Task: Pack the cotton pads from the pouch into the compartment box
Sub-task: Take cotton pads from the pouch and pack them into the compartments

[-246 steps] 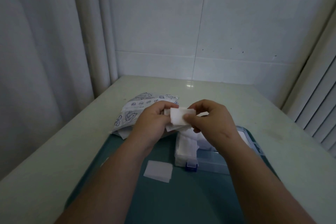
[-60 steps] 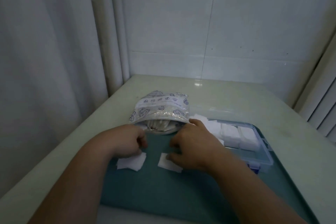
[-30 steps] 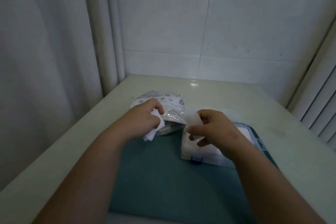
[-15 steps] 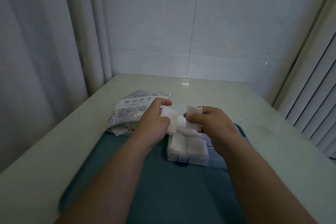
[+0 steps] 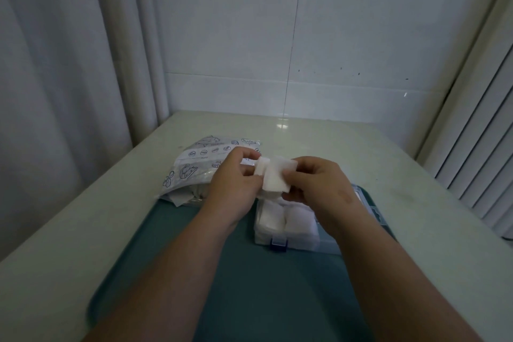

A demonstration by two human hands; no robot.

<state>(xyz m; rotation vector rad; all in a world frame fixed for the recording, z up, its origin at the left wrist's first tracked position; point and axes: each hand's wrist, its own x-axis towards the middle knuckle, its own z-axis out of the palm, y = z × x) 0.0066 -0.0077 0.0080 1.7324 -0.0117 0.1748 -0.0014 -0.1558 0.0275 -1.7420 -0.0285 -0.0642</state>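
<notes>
Both hands meet above the clear compartment box point(image 5: 327, 244), which has a blue latch and white pads filling its near compartments. My right hand point(image 5: 319, 189) pinches a square white cotton pad point(image 5: 277, 178) by its right edge. My left hand point(image 5: 236, 186) holds a second cotton pad point(image 5: 261, 169) whose edge sits just behind the first, the two overlapping. The printed pouch point(image 5: 200, 166) lies to the left on the table, its open mouth towards me with pads showing inside.
The box stands on a teal mat point(image 5: 249, 286) on a pale table point(image 5: 416, 203). A tiled wall rises behind, a curtain hangs at the left, and slatted blinds point(image 5: 483, 147) close off the right side.
Both hands picked the two loose pads off the mat, lifted them above the box and have now brought them together so they overlap.
</notes>
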